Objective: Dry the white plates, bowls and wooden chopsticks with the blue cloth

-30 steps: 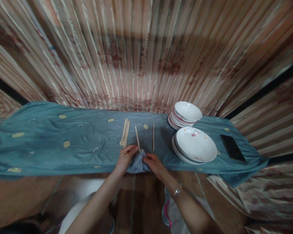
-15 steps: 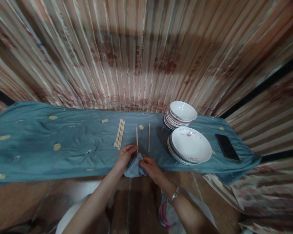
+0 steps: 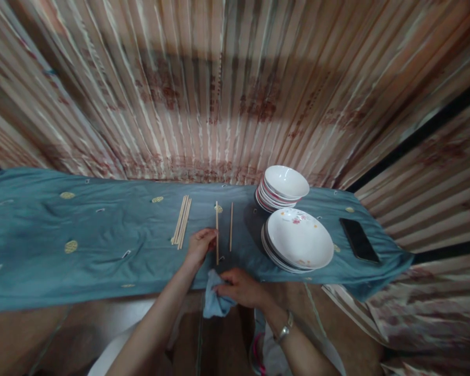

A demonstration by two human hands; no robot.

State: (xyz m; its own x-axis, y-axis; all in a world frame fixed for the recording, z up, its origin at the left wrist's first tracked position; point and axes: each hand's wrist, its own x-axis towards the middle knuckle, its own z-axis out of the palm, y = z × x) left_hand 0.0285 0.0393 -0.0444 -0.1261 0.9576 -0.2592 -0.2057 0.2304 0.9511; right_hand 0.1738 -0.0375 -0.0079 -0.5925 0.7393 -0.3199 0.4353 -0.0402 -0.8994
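Note:
A single wooden chopstick is pinched in the fingertips of my left hand, pointing away from me above the table. My right hand grips a light blue cloth, which hangs down at the table's front edge, apart from the chopstick. Another chopstick lies alone just to the right of the held one. On the left, several chopsticks lie side by side in a small bundle.
Right of the chopsticks stand a stack of white bowls and, nearer me, a stack of flower-patterned plates. A black phone lies at the far right. A green-blue cloth covers the table, with a pleated curtain behind.
The cloth has come off the chopstick; my right hand has drawn it back and down toward me. My left hand still holds the chopstick, whose near end now shows. The view has shifted slightly.

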